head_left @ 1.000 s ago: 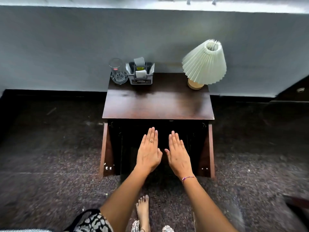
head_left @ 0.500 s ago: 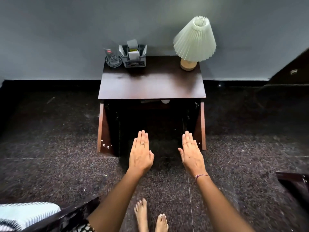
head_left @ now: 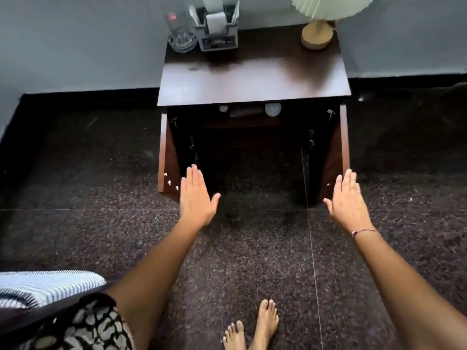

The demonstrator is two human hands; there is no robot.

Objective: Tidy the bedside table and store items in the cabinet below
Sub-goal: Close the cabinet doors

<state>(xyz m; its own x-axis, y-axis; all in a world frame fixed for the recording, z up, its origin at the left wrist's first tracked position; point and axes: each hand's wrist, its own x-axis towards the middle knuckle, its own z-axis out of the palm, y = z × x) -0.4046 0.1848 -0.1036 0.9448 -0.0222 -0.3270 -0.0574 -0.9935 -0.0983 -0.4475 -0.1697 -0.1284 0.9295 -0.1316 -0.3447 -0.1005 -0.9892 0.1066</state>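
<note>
Two flat, empty grips: left hand (head_left: pixel 197 198) at the left door (head_left: pixel 168 152), right hand (head_left: pixel 347 198) at the right door (head_left: pixel 337 157). Below the tabletop (head_left: pixel 252 79), the cabinet (head_left: pixel 252 122) gapes toward the person; glass (head_left: pixel 180 31), organiser (head_left: pixel 218 31) and lamp (head_left: pixel 317 34) line the wall edge.

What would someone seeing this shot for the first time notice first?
Two open hands, the left hand and right hand, reach toward the swung-open doors of the dark cabinet at centre. On the bedside table top above stand a pleated lamp back right and a drinking glass beside a grey organiser box back left.
</note>
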